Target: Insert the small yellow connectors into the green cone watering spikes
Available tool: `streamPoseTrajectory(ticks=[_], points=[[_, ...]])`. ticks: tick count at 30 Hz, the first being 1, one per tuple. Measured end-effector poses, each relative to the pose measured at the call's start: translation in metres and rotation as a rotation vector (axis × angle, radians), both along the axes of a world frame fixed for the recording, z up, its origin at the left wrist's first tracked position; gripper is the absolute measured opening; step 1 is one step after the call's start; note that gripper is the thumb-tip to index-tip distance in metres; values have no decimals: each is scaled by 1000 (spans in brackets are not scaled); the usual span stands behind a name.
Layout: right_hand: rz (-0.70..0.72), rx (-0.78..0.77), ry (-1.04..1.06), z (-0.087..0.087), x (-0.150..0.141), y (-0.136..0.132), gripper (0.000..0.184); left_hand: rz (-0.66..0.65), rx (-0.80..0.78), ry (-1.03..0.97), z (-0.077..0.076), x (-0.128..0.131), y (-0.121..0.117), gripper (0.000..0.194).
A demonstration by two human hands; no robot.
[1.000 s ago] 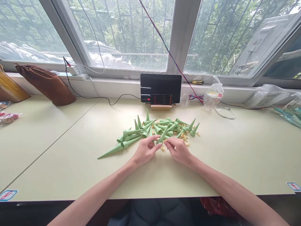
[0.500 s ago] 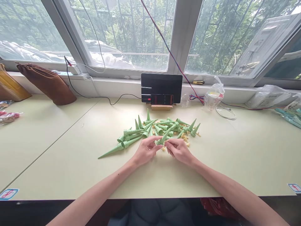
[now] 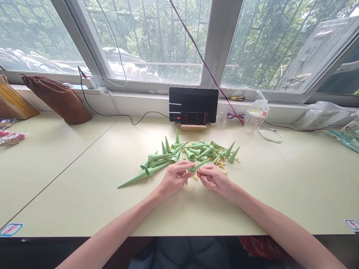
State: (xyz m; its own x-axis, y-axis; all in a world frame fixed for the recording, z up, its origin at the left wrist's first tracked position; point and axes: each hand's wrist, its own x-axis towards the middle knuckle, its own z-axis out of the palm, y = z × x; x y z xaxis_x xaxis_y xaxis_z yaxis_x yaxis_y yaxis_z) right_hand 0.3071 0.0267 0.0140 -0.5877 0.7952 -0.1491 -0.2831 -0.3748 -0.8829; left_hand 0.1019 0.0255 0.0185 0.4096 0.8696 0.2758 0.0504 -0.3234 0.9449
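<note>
Around us, loose green cones (image 3: pixel 161 157) and small yellow pieces (image 3: pixel 220 163) crowd just beyond our hands, with a phone (image 3: pixel 194 118) before a black screen (image 3: pixel 193 99) farther back. Our left hand (image 3: pixel 174 178) pinches the held cone (image 3: pixel 200 165) at the heap's near edge, its fingers covering the base. Our right hand (image 3: pixel 214 178) has its fingertips drawn together beside it; we cannot tell what they grip. Compared with a second ago, we have the cone tipped lower, pointing farther right.

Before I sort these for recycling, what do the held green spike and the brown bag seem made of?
Green spike: probably plastic, satin finish; smooth, evenly coloured surface. Brown bag: perhaps leather or imitation leather, low sheen; creased folds, gathered top.
</note>
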Motion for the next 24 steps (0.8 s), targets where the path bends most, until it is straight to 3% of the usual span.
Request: streamPoseTrajectory(ticks=[8,16,24], points=[[53,-188,68,3,0,3,22,16,26,18,5,3,-2,32],[38,-196,86,-1,1,4,25,91,119,130,0,3,-1,34],[-35,-124,42,-2,-2,1,30,135,93,148,1,3,-2,37]])
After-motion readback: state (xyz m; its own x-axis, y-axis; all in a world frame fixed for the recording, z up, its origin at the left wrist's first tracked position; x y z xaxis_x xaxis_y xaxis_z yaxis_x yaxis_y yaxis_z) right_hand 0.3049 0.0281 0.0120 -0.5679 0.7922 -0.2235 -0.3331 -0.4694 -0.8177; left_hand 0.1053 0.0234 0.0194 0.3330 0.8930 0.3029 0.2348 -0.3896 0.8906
